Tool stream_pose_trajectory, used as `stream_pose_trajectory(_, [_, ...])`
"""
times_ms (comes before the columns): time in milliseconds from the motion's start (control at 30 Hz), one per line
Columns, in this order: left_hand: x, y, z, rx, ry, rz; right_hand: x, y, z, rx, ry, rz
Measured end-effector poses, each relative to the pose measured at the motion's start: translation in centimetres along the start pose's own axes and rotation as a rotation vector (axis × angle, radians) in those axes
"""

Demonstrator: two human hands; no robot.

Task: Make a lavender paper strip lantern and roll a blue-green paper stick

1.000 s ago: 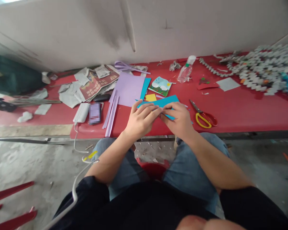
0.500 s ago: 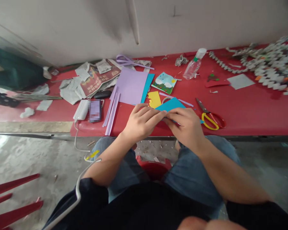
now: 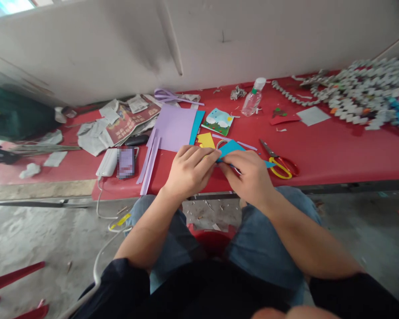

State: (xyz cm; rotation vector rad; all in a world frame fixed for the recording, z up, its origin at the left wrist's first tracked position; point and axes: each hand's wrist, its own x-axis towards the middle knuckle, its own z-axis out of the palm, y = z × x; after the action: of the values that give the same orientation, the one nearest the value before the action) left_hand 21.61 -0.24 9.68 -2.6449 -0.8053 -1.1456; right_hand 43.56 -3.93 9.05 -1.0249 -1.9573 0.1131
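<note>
Red table [image 3: 335, 159] runs along a grey wall [image 3: 252, 44] in the head view. Over its near edge, left hand [image 3: 191, 170] and right hand [image 3: 248, 177], angled inward, knuckles up, pinch blue paper [image 3: 231, 147] between bent fingers; scissors [image 3: 279, 167] lie right.

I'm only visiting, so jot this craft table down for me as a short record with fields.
Left hand: pinching blue paper
Right hand: pinching the same paper, close beside the left
Just beyond: yellow paper, landscape picture card
To the left: purple sheet, purple strips
To the right: scissors
Farther back: clear bottle, white-capped
</note>
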Motion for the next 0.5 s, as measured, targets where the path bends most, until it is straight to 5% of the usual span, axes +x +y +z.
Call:
stream_pose_trajectory(133, [0.08, -0.48, 0.05, -0.071, -0.081, -0.013, 0.05, -0.08, -0.13, -0.003, 0.004, 0.012])
stream_pose_trajectory(500, [-0.31, -0.24, -0.02, -0.234, -0.012, -0.075, -0.68, -0.15, -0.04, -0.044, -0.021, -0.020])
